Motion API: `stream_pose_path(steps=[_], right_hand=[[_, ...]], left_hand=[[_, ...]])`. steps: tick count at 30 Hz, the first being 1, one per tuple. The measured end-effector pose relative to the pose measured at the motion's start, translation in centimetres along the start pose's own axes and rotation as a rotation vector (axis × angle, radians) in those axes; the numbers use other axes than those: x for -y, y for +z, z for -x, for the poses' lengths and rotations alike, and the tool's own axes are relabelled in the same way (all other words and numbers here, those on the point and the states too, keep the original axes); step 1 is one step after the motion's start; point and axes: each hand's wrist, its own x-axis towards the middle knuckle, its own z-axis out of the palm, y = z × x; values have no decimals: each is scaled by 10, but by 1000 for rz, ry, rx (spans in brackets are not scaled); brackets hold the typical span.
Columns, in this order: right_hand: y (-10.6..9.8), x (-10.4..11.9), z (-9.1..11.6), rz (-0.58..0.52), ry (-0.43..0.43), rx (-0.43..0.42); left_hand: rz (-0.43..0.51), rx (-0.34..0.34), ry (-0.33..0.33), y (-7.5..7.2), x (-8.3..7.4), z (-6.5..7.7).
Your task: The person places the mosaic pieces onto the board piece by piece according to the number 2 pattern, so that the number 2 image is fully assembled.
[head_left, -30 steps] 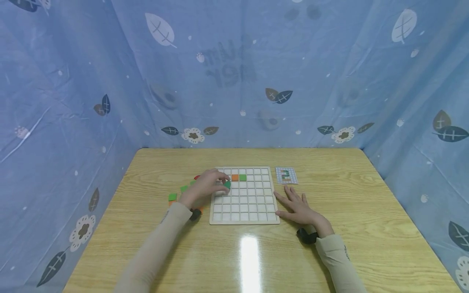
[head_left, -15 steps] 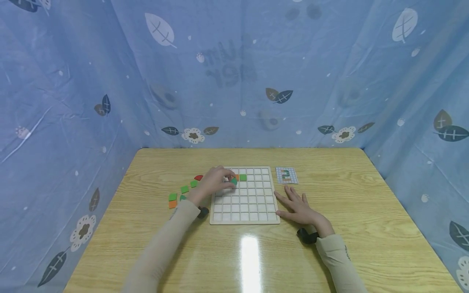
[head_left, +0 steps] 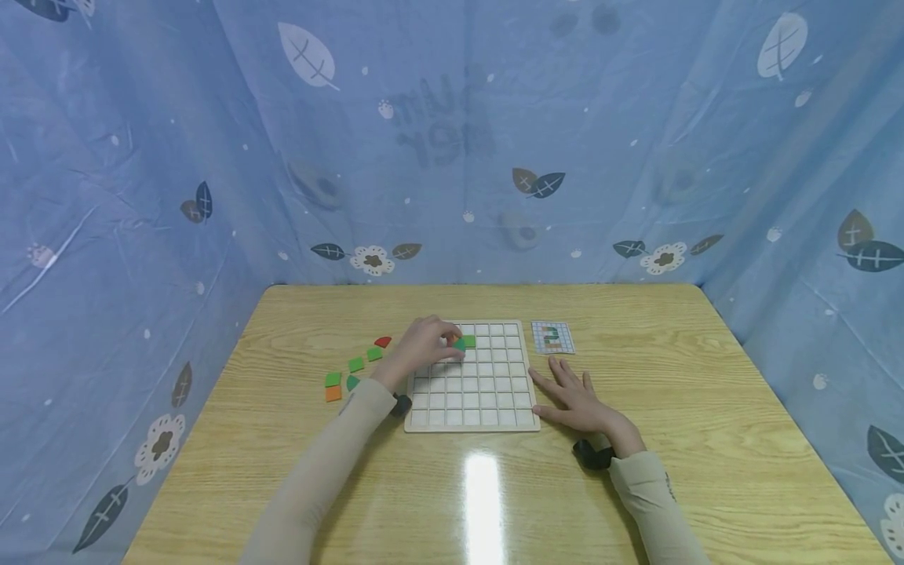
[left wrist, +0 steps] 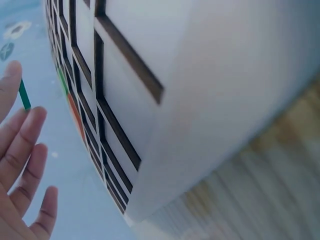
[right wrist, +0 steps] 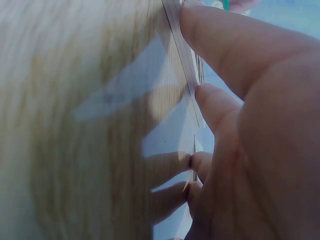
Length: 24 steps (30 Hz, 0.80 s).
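My left hand (head_left: 422, 345) pinches a dark green quarter-round tile (head_left: 460, 345) between thumb and fingers, over the upper part of a white grid board (head_left: 472, 428). In the left wrist view the tile (left wrist: 24, 95) appears edge-on, apart from the board's face. A light green square tile (head_left: 469, 341) sits in a cell of the board, and beside it is an orange tile (left wrist: 75, 116), mostly covered by the hand in the head view. With fingers spread, my right hand (head_left: 575, 404) rests on the table, thumb and index fingertips at the board's right edge.
Left of the board lie loose tiles: a red one (head_left: 383, 342), several light green squares (head_left: 356, 365), an orange square (head_left: 333, 393) and another dark green piece (head_left: 352, 382). A pattern card (head_left: 552, 337) lies at the board's upper right. Patterned blue curtains (head_left: 452, 157) surround the table.
My left hand has moved right across the board with the dark green tile, toward the light green square. More loose tiles show at the left. The right hand stays put.
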Motion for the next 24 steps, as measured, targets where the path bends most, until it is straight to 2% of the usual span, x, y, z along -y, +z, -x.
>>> stream_pose_path(steps=[24], right_hand=[[-1, 1, 1, -2, -9, -10]], left_hand=[[-57, 42, 7, 12, -8, -30]])
